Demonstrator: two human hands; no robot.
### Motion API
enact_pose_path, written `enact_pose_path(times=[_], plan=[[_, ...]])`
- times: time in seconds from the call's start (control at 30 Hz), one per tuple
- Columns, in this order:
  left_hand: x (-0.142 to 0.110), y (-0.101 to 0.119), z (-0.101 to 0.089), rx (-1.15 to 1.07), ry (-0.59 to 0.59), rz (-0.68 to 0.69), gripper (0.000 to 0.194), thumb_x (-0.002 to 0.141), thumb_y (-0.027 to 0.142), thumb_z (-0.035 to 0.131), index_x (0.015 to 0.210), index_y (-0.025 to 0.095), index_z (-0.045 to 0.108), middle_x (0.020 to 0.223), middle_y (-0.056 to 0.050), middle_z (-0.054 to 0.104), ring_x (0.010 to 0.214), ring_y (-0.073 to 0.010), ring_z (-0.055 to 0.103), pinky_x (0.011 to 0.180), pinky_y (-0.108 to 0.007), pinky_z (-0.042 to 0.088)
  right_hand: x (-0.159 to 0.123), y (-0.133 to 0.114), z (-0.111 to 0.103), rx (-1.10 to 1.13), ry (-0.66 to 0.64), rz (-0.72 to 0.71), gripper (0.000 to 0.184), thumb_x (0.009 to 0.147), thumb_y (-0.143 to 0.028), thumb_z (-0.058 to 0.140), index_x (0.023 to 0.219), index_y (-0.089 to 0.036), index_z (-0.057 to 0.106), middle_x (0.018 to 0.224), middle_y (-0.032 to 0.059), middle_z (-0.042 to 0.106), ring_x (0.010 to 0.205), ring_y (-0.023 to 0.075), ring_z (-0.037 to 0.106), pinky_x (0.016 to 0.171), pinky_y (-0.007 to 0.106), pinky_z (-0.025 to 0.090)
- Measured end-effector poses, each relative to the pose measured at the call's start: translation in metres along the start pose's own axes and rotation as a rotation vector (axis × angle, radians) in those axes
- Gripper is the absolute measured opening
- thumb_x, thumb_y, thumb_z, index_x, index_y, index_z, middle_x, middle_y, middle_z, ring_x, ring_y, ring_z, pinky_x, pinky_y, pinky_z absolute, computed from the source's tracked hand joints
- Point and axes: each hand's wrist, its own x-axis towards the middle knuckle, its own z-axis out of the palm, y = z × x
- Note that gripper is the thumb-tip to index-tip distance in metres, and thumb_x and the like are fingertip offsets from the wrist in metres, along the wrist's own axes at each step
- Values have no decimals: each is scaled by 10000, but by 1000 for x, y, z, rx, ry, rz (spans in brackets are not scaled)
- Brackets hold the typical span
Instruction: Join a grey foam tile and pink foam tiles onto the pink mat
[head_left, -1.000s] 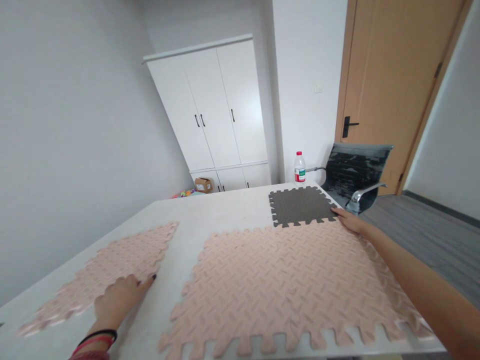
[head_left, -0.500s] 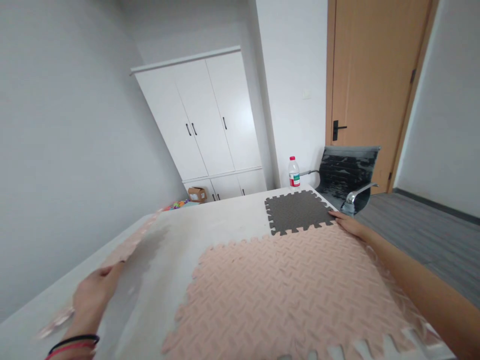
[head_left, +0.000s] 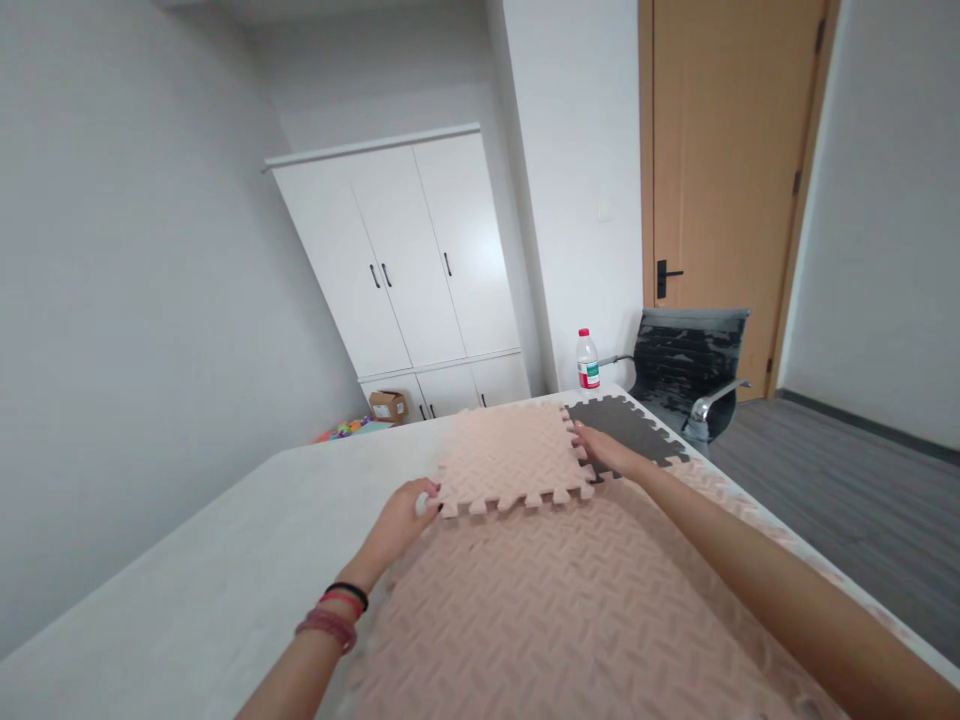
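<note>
Reaching straight-armed toward far edge of white surface (head_left: 172,590), pinching square pink foam tile (head_left: 510,450) with left hand (head_left: 405,510); touching with right hand (head_left: 606,452), can't tell if gripping!

Soft even lt, faint glare on cabinet (head_left: 416,255), wide-angle distort. nr edges

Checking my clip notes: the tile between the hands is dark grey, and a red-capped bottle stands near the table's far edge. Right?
Not quite: in the head view, the tile between the left hand and right hand is pink. The red-capped bottle is near the table's far edge.
</note>
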Motion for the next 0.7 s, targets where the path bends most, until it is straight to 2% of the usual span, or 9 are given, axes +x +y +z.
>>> enact_pose_path(times=[0.07,0.17,0.27,0.4,0.57,0.7], plan=[[2,-7,11,9,-49,21,157,779,379,476,800,238,542,946,-35,678,962,-213,606,904,-317,430,-1,-1,16,26,-52,12,645,853,-651,371,1229,-162,560,1189,121,626,1075,241,592,933,414,477],[4,-26,14,17,-63,-5,144,788,356,445,801,240,528,958,-30,681,962,-212,612,881,-312,435,-3,-1,29,37,-120,6,647,786,-563,558,1256,-119,535,1253,151,583,1078,244,592,907,380,490],[3,-46,12,20,-57,-49,144,793,360,430,817,244,512,1000,-14,679,973,-204,613,876,-304,437,4,-6,40,7,-158,-27,615,789,-469,586,1288,-118,512,1297,140,552,1091,230,580,930,360,471],[-1,-63,15,42,-50,-103,134,787,352,442,812,243,516,992,-8,684,950,-198,616,861,-297,432,23,-17,62,-100,-192,-71,627,742,-401,651,1290,-130,513,1293,137,550,1119,254,554,975,394,427],[-3,-66,20,94,-61,-139,138,766,303,445,805,237,560,911,-11,684,901,-195,619,823,-275,427,36,-22,87,-230,-211,-144,659,728,-436,669,1263,-74,534,1380,215,439,1340,316,322,1102,426,258],[-1,-63,20,120,-82,-161,232,824,385,402,821,229,574,892,-25,677,885,-200,619,800,-277,427,33,-18,89,-284,-199,-164,696,761,-507,623,1309,-97,497,1422,206,392,1367,307,276,1111,429,241]])
